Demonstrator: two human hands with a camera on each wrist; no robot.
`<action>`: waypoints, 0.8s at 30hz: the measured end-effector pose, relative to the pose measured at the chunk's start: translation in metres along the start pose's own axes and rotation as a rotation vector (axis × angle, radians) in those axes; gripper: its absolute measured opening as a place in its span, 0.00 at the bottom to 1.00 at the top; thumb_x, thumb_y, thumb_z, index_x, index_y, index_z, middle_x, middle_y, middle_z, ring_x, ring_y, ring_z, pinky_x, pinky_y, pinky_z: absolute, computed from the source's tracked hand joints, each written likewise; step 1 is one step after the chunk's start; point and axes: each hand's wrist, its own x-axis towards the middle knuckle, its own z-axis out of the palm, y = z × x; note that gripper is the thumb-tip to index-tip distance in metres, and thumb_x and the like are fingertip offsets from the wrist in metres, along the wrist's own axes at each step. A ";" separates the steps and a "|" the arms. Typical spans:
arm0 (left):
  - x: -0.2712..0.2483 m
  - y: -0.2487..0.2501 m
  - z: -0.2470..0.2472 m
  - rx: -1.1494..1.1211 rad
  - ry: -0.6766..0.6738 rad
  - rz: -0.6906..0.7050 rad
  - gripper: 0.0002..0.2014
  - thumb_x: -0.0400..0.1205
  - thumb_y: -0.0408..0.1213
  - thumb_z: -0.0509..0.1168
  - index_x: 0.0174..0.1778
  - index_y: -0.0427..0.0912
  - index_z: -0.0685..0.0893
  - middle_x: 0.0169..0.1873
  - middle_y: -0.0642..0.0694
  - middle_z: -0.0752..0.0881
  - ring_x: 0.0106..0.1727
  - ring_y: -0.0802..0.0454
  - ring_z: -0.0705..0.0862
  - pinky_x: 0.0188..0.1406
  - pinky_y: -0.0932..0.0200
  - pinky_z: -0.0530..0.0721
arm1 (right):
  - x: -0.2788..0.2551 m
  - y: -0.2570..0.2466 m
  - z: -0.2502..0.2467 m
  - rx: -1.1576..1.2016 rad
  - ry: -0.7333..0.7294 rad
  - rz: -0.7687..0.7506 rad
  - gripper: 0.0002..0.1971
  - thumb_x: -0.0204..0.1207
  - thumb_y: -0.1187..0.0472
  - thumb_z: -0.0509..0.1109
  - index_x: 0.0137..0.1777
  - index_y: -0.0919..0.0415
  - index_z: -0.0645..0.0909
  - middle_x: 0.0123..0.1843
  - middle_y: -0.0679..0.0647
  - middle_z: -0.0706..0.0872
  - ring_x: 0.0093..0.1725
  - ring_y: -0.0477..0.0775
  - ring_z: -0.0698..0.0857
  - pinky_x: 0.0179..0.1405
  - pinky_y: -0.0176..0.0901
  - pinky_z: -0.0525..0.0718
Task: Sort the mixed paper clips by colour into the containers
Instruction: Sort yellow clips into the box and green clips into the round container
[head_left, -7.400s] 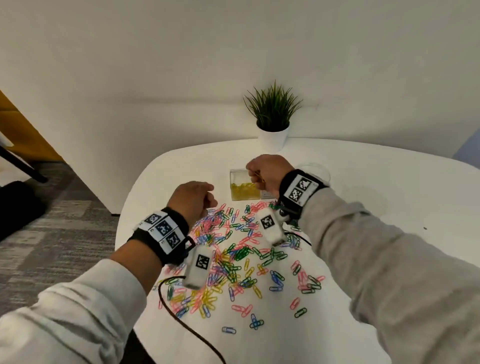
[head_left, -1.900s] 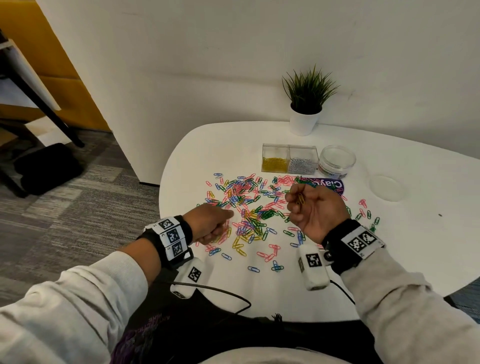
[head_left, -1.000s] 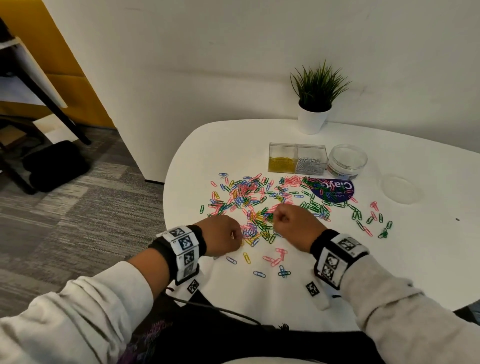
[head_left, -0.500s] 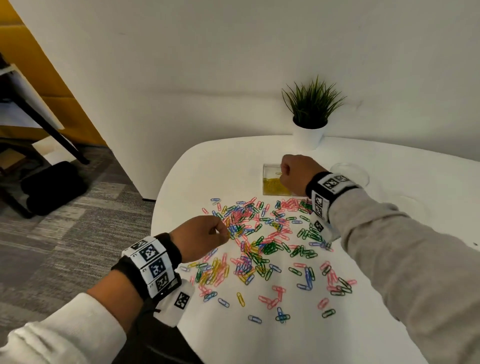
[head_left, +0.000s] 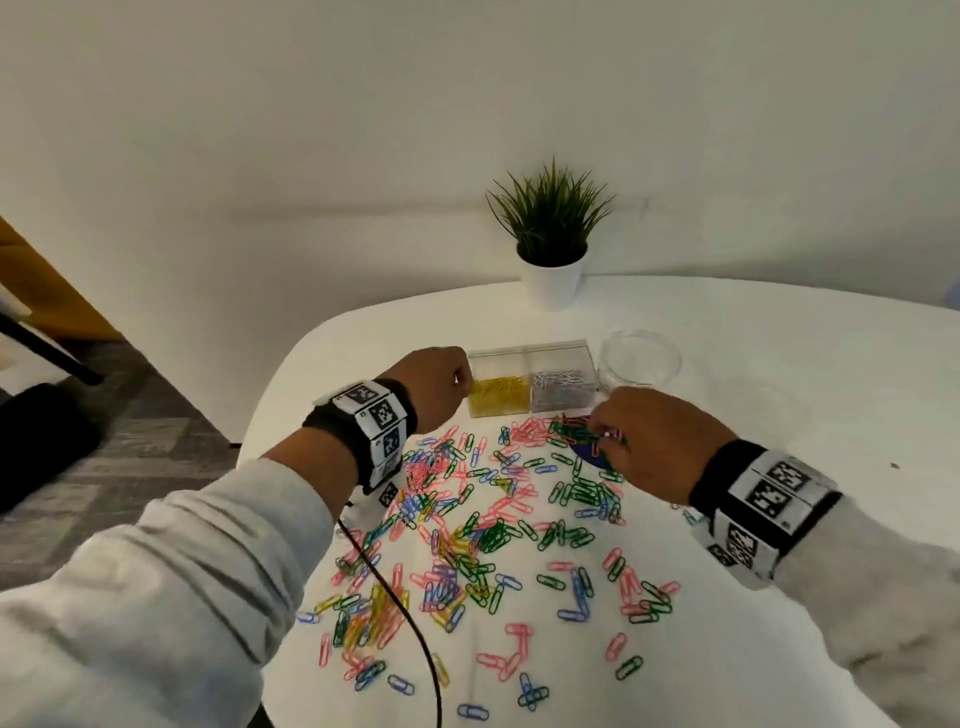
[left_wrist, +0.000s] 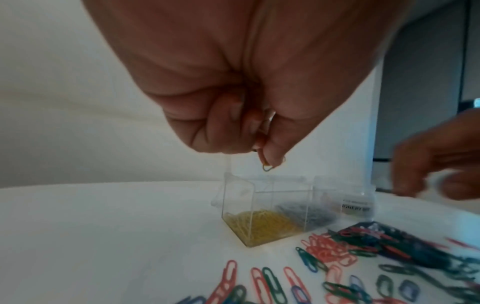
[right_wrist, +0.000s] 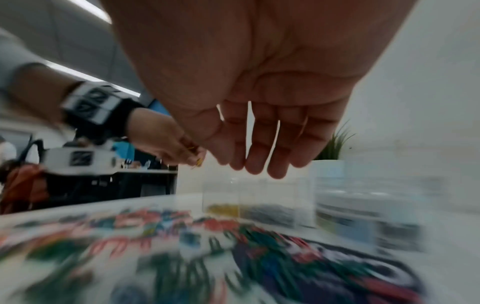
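White bench (head_left: 779, 597): mixed paper clips (head_left: 483, 535) scattered flat, long axes in all directions. Clear two-cell container (head_left: 530, 382) at far edge of pile; left cell yellow, right cell silver. Left hand (head_left: 434, 387) pinches yellow clip (left_wrist: 266, 164), long axis near vertical, above yellow cell. Right hand (head_left: 649, 441) over clips, fingers (right_wrist: 257, 162) loosely extended, apparently holding nothing.

Loose paper clips (head_left: 483, 530) all over the white table (head_left: 779, 597) are pink, green, blue and yellow. One clear box compartment (head_left: 497, 396) holds yellow clips, the next one (head_left: 562, 387) silver. Wristbands (head_left: 371, 421) are black with black-and-white square markers, sleeves (head_left: 156, 597) light grey. Green plant (head_left: 551, 218), white pot.
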 end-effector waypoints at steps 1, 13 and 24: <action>0.011 0.005 0.003 0.018 -0.004 0.005 0.04 0.86 0.40 0.59 0.47 0.49 0.78 0.44 0.52 0.80 0.46 0.49 0.80 0.45 0.57 0.75 | -0.017 0.011 0.002 -0.065 -0.038 0.030 0.12 0.83 0.53 0.59 0.61 0.49 0.82 0.56 0.49 0.82 0.56 0.56 0.84 0.56 0.51 0.82; 0.051 0.036 0.012 -0.055 -0.116 0.061 0.22 0.78 0.22 0.59 0.62 0.51 0.70 0.58 0.43 0.81 0.48 0.45 0.81 0.49 0.47 0.83 | -0.093 0.045 0.037 -0.167 -0.199 0.191 0.20 0.83 0.43 0.53 0.71 0.43 0.73 0.67 0.40 0.81 0.65 0.49 0.81 0.64 0.41 0.77; -0.059 0.023 0.019 0.151 -0.157 0.141 0.11 0.86 0.42 0.60 0.60 0.59 0.84 0.62 0.57 0.80 0.63 0.53 0.80 0.65 0.55 0.78 | -0.055 -0.008 0.040 -0.081 -0.092 0.022 0.16 0.84 0.58 0.58 0.68 0.48 0.77 0.61 0.48 0.78 0.57 0.52 0.81 0.54 0.46 0.83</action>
